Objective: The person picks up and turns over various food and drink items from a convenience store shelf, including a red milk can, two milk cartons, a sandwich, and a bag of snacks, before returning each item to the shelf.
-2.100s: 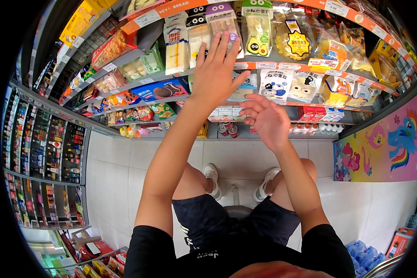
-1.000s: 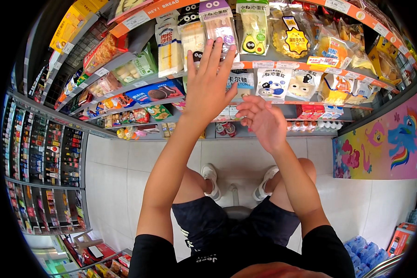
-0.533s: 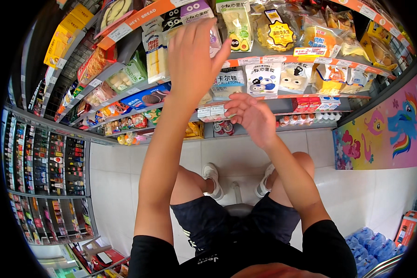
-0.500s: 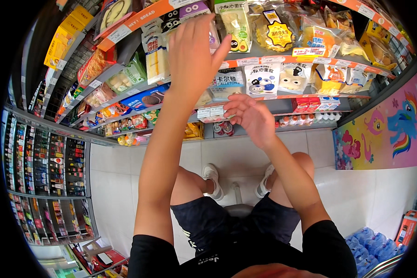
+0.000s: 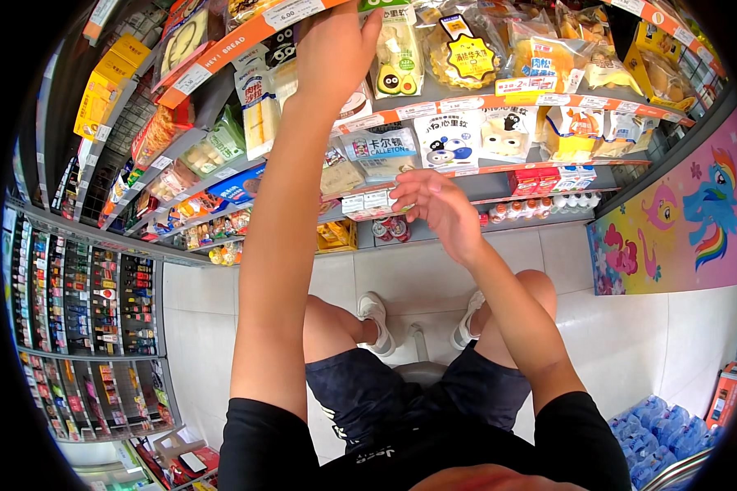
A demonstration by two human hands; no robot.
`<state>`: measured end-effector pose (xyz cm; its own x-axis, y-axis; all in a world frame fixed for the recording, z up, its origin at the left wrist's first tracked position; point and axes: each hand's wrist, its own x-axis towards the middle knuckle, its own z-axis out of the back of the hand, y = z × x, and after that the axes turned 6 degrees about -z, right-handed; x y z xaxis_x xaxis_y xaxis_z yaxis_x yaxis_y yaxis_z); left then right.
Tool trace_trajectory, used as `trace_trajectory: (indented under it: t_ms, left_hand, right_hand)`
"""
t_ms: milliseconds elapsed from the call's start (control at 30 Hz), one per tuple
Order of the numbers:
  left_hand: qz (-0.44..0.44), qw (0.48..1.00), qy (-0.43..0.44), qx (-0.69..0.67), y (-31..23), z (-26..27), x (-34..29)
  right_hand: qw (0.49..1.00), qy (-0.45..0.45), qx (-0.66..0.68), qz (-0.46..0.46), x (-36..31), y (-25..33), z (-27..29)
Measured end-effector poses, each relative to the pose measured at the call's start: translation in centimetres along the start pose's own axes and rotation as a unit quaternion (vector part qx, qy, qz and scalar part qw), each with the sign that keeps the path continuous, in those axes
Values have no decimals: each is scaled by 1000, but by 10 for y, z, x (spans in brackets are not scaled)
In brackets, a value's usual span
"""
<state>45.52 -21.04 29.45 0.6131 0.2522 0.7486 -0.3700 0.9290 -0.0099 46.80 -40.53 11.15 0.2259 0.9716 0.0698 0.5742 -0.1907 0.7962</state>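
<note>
My left hand (image 5: 333,51) reaches up into the bread shelf. Its thumb shows, while the fingertips are hidden behind the upper shelf's orange edge (image 5: 254,37); whether they hold anything cannot be seen. Close by its thumb stands a white-and-green bread packet (image 5: 397,61), and left of the wrist is a bagged sandwich (image 5: 259,106). Lower down, my right hand (image 5: 444,214) hangs in front of the shelves, fingers apart and holding nothing. Behind it are a grey-blue bread bag (image 5: 380,150) and a white packet with blueberries pictured (image 5: 448,141).
Farther right on the bread shelf lie a round waffle pack (image 5: 469,59) and a yellow bread pack (image 5: 542,65). A colourful cartoon panel (image 5: 671,217) stands at the right. Blue wrapped bottles (image 5: 655,434) sit low right; shelves of small bottles (image 5: 82,286) line the left.
My left hand has moved up and deeper into the shelf, its fingers passing out of sight. My right hand has barely shifted, and the view has tilted slightly.
</note>
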Motion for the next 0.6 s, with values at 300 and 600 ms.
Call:
trace_trajectory:
  t_ms: [300, 600]
  left_hand:
    - [-25, 991, -29, -124, -2, 3, -6]
    - [-73, 977, -107, -167, -17, 14, -21]
  right_hand:
    - [1000, 16, -1, 14, 0, 0, -1]
    - [999, 33, -25, 13, 2, -3, -2]
